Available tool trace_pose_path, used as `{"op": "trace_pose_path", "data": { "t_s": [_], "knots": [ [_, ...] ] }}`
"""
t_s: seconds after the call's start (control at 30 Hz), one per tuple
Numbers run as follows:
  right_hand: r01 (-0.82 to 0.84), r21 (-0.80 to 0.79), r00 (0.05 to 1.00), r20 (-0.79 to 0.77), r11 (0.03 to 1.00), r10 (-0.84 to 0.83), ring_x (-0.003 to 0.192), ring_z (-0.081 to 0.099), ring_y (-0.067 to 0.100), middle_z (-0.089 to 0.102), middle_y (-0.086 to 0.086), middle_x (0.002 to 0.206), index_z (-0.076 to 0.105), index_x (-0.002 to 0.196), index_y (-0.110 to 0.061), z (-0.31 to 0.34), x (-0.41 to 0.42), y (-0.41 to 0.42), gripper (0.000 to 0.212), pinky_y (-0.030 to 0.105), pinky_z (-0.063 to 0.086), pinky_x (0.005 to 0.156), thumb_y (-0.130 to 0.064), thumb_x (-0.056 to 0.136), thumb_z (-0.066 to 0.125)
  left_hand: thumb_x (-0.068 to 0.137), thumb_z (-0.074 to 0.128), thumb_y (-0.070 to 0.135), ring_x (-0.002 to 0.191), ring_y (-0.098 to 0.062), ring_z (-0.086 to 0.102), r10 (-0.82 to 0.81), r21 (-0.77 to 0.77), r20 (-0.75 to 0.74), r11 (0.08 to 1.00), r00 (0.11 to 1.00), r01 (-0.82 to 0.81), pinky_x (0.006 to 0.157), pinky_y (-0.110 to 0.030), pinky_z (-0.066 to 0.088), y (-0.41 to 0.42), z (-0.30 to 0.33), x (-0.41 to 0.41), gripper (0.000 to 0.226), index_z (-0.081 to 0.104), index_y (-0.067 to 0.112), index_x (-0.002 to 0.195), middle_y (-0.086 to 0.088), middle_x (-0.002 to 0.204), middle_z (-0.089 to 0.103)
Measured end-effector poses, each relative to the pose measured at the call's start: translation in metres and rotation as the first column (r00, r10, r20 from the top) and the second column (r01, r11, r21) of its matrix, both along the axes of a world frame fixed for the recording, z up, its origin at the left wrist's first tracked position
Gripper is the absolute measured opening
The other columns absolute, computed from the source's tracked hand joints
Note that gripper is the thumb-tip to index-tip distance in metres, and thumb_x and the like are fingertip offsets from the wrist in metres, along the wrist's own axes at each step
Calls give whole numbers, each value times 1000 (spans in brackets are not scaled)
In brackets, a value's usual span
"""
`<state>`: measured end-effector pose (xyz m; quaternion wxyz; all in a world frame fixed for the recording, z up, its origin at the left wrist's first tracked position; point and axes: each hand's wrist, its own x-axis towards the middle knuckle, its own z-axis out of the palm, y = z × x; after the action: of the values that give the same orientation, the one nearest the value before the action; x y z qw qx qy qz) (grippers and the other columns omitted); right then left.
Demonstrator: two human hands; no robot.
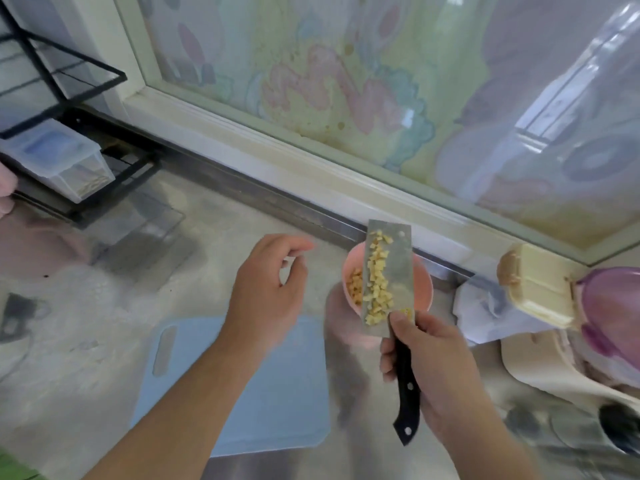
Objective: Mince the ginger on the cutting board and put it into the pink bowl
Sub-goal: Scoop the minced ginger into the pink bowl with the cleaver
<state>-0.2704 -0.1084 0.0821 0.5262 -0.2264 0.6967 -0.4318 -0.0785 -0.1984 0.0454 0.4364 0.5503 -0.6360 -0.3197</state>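
Note:
My right hand (433, 368) grips the black handle of a cleaver (389, 271) whose flat blade lies over the pink bowl (424, 285). Minced ginger (377, 282) is piled along the blade's left side, and some pieces lie inside the bowl at its left. My left hand (270, 289) hovers left of the bowl with fingers loosely curled, holding nothing. The light blue cutting board (298, 393) lies on the counter under my left forearm, with no ginger visible on it.
A black wire rack with a clear plastic box (59, 161) stands at the back left. A cream container (540, 285), a purple lid (613, 306) and a white cloth (485, 310) sit at the right. A window ledge runs behind the bowl.

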Motion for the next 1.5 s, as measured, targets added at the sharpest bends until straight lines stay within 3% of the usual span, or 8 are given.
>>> {"op": "trace_pose_path", "data": {
  "t_s": [0.27,0.47,0.7,0.9,1.1,1.2,1.33,1.5],
  "knots": [
    [-41,36,906,-420,999,52,51,64,33,68,11,61,69,86,-15,-23,-57,-27,21,43,55,53,-22,99,54,106,46,15,148,-5,31,-379,32,274,922,884,385,115,-26,37,-36,-1,-99,52,39,28,156,19,165,23],
    [-94,77,820,-560,993,121,57,69,26,69,4,65,65,82,-24,-37,-64,-37,18,51,60,58,-32,95,54,101,52,12,155,-14,21,-509,146,486,849,710,508,115,-41,45,-52,-9,-125,77,12,23,166,19,170,-2],
    [-95,100,813,-566,990,135,59,70,19,71,1,74,65,88,-28,-45,-67,-42,16,29,54,48,-31,97,52,99,57,16,154,-10,18,-500,130,482,853,719,506,120,-34,38,-35,-27,-115,72,26,19,163,10,168,19],
    [-111,84,786,-603,990,139,50,66,11,71,0,72,64,89,-27,-45,-68,-49,18,19,44,42,-33,100,52,101,51,15,122,-13,57,-498,142,420,862,759,487,91,-30,55,-22,-36,-103,48,50,28,147,16,149,44],
    [-98,96,759,-637,991,137,69,70,21,69,-4,76,63,90,-31,-53,-67,-47,15,32,53,57,-34,96,49,103,56,26,130,-4,45,-381,-17,361,910,851,415,89,-9,41,-25,-36,-111,30,54,26,133,14,143,46],
    [-98,103,751,-645,990,141,70,70,22,69,-4,78,62,90,-30,-55,-64,-45,16,38,58,61,-33,94,47,94,69,25,126,-8,45,-437,-41,325,880,839,474,100,-22,43,-27,-36,-122,26,61,24,119,11,125,53],
    [-57,89,772,-628,994,100,66,70,24,70,-2,74,63,85,-29,-56,-67,-42,19,44,61,63,-32,95,48,96,66,23,103,-5,51,-483,21,325,863,813,504,79,-28,49,-15,-42,-125,6,65,25,101,16,106,56],
    [-48,74,764,-640,996,84,67,70,24,70,-1,73,62,81,-28,-55,-69,-43,19,44,61,64,-31,95,50,98,60,19,77,-6,48,-369,9,420,915,829,402,56,-14,32,-10,-42,-117,5,61,23,101,15,100,54]
  ]
}}
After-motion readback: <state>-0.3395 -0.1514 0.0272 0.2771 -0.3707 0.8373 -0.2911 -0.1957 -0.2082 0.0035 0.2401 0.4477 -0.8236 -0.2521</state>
